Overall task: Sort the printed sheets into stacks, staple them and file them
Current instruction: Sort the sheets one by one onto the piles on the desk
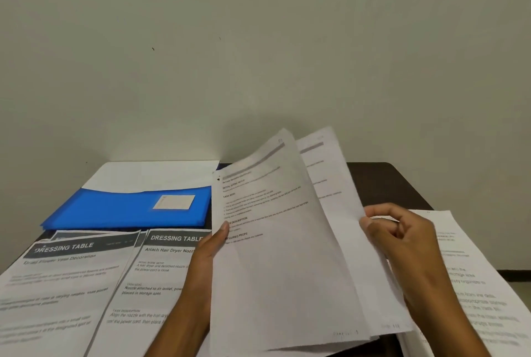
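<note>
A sheaf of white printed sheets (287,256) is held raised over the dark desk (402,184), pinched in the left grip (207,253) and right grip (402,238); sorting seems underway, stapling and filing in the blue plastic folder (129,210) judged outstanding.

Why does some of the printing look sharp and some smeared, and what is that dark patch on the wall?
Head view: the heading on the middle sheet reads crisply, while text on the far-left sheet and the right-hand pile smears toward the wide-angle frame edges. The held sheets, gripped by the left hand and right hand, cast a soft shadow on the wall.
</note>
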Tool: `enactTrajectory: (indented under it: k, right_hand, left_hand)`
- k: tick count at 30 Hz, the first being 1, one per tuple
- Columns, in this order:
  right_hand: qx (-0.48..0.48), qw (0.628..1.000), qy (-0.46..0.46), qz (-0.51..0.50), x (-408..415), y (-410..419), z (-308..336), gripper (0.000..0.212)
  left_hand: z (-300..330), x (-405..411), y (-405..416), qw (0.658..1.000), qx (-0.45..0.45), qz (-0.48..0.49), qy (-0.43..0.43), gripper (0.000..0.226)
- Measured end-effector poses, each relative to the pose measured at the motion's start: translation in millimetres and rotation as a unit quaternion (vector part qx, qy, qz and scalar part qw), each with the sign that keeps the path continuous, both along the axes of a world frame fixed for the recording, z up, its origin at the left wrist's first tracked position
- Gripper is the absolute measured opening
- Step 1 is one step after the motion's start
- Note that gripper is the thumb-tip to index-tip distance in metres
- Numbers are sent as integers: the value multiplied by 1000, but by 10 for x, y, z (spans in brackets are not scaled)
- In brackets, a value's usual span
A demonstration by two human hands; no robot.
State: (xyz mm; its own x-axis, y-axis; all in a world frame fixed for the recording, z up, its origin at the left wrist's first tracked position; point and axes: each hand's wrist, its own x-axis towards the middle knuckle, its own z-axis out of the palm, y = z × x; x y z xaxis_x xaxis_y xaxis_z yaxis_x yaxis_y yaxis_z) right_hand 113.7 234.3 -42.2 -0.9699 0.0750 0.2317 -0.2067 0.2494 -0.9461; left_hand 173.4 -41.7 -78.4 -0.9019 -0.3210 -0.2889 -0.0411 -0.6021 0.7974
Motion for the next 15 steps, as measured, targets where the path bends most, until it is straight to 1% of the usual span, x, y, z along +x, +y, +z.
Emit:
enactTrajectory:
  k: [3, 5, 8, 11, 13, 14, 15]
  right_hand:
    - [8, 999, 3, 37, 41, -134, 3, 6]
    - [5, 998, -8, 67, 101, -253, 3, 2]
    - [21, 994, -17, 102, 141, -382, -63, 13]
    - [11, 992, 3, 127, 157, -403, -39, 14]
    - [1, 994, 37, 98, 138, -363, -23, 22]
    - [12, 996, 62, 58, 98, -321, -43, 19]
    - [41, 996, 83, 13, 51, -274, -79, 13]
  left_hand:
    - [7, 15, 22, 1000, 16, -17, 3, 27]
    - [-2, 3, 36, 1000, 4, -14, 1, 30]
    - [-4, -15, 25, 1000, -11, 21, -4, 36]
    - [23, 11, 32, 1000, -1, 30, 0, 32]
    - [27, 35, 38, 999, 22, 23, 7, 29]
    - [22, 43, 38, 999, 35, 20, 8, 29]
    - [14, 48, 29, 999, 49, 20, 6, 29]
